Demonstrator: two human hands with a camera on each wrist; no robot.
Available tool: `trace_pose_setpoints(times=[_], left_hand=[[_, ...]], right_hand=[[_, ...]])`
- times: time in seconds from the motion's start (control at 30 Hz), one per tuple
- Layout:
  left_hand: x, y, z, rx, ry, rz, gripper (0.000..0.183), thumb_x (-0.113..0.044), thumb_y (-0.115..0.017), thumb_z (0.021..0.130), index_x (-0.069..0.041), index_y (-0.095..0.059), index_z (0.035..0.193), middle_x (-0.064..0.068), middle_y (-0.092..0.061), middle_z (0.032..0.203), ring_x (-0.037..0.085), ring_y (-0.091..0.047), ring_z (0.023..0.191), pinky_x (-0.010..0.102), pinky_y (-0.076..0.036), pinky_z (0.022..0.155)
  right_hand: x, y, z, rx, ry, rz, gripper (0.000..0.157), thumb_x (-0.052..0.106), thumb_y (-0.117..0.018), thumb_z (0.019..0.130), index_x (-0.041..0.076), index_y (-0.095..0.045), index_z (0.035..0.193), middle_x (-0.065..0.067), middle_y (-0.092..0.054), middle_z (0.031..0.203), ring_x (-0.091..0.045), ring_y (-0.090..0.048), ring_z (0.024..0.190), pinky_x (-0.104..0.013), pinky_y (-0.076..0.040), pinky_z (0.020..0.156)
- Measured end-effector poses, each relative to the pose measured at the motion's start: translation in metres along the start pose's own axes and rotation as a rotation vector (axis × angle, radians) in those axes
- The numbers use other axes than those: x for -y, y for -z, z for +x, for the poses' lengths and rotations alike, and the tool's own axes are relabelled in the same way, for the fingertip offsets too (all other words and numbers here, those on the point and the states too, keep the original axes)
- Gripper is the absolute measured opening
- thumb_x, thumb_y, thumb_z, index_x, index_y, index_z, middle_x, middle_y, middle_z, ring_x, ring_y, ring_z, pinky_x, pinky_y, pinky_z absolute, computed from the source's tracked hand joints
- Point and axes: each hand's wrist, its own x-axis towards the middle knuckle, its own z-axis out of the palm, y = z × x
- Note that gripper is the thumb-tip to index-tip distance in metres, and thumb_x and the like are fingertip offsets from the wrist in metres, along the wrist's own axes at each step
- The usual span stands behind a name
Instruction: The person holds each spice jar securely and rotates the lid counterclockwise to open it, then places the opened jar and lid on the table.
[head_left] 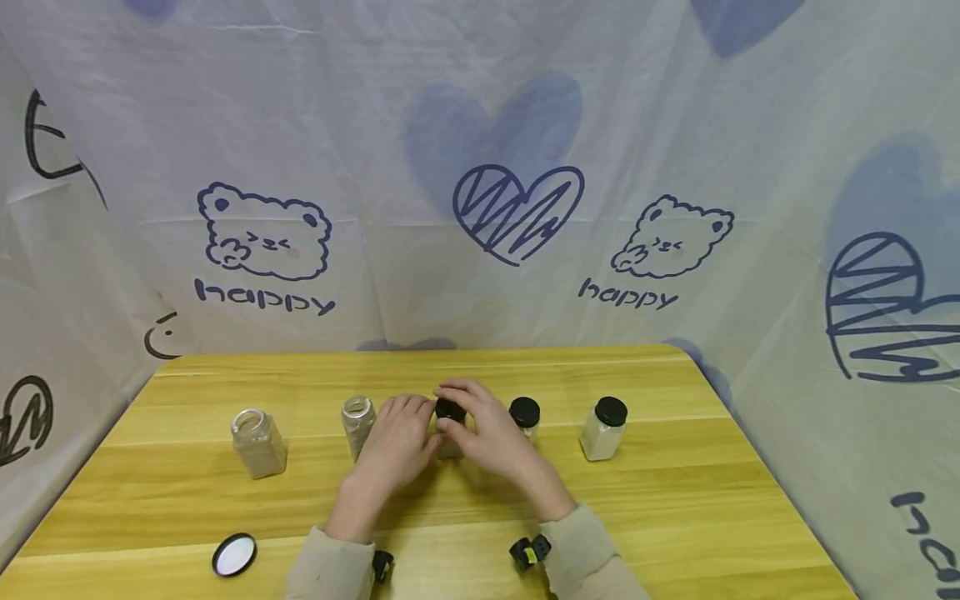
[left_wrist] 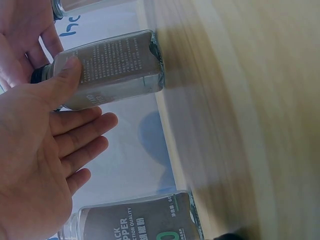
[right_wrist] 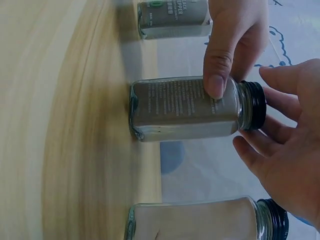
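A square glass spice jar (right_wrist: 175, 105) with grey-brown powder and small white print stands upright at the table's middle. My left hand (head_left: 397, 442) holds its side, thumb (left_wrist: 65, 82) across the printed face; in the left wrist view the other fingers spread out past the jar. Around the jar's black lid (right_wrist: 258, 105) my right hand (head_left: 491, 429) bends its fingers, which partly hide it. Left of my left hand stands a lidless pepper jar (head_left: 356, 421), partly covered by the hand. A black-lidded jar (head_left: 525, 414) is just behind my right hand.
At far left stands another lidless glass jar (head_left: 260, 446) of grey-brown powder. A black-rimmed lid (head_left: 234, 554) lies white side up near the front left. A capped jar of pale powder (head_left: 603, 432) stands at right. A printed cloth (head_left: 375, 167) hangs behind the wooden table (head_left: 675, 517).
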Motion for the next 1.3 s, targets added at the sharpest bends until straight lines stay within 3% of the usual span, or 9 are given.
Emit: trace_pose_setpoints(times=[0.3, 0.5, 0.83, 1.13, 1.3], left_hand=[[-0.0002, 0.0003, 0.0005, -0.005, -0.008, -0.001, 0.05, -0.03, -0.08, 0.093, 0.005, -0.067, 0.126, 0.014, -0.069, 0.122, 0.036, -0.059, 0.122, 0.051, -0.043, 0.111], [0.0001, -0.0001, 0.0001, -0.009, -0.007, 0.002, 0.047, -0.031, -0.08, 0.093, 0.003, -0.068, 0.124, 0.014, -0.069, 0.122, 0.036, -0.059, 0.122, 0.051, -0.043, 0.111], [0.0004, -0.0003, -0.0006, -0.023, -0.007, 0.0, 0.048, -0.031, -0.081, 0.092, 0.003, -0.068, 0.124, 0.015, -0.068, 0.122, 0.037, -0.059, 0.121, 0.052, -0.043, 0.111], [0.0004, -0.0007, -0.0005, -0.035, -0.021, -0.007, 0.047, -0.027, -0.082, 0.092, 0.004, -0.068, 0.123, 0.013, -0.069, 0.12, 0.035, -0.06, 0.12, 0.051, -0.044, 0.109], [0.0007, -0.0014, -0.0007, -0.032, -0.019, -0.007, 0.048, -0.028, -0.081, 0.092, 0.005, -0.068, 0.124, 0.014, -0.069, 0.121, 0.035, -0.06, 0.12, 0.051, -0.044, 0.109]], right_hand=[[-0.0017, -0.0051, 0.0003, -0.119, -0.035, -0.046, 0.04, 0.018, -0.074, 0.099, 0.007, -0.066, 0.136, -0.012, -0.057, 0.139, -0.031, -0.056, 0.13, -0.047, -0.05, 0.108], [-0.002, -0.005, 0.0002, -0.104, -0.029, -0.065, 0.037, 0.016, -0.072, 0.1, 0.007, -0.067, 0.135, -0.009, -0.058, 0.137, -0.028, -0.057, 0.128, -0.045, -0.051, 0.106], [-0.0005, -0.0013, 0.0016, -0.043, 0.004, -0.033, 0.039, 0.008, -0.067, 0.101, 0.003, -0.063, 0.14, -0.013, -0.057, 0.144, -0.031, -0.054, 0.135, -0.047, -0.048, 0.111], [-0.0001, -0.0059, 0.0006, -0.135, -0.031, -0.04, 0.039, 0.017, -0.073, 0.099, 0.007, -0.066, 0.136, -0.01, -0.058, 0.14, -0.031, -0.055, 0.132, -0.047, -0.05, 0.109], [-0.0006, -0.0073, 0.0009, -0.142, -0.048, -0.052, 0.037, 0.017, -0.075, 0.098, 0.007, -0.068, 0.133, -0.011, -0.058, 0.137, -0.031, -0.055, 0.13, -0.046, -0.051, 0.107]])
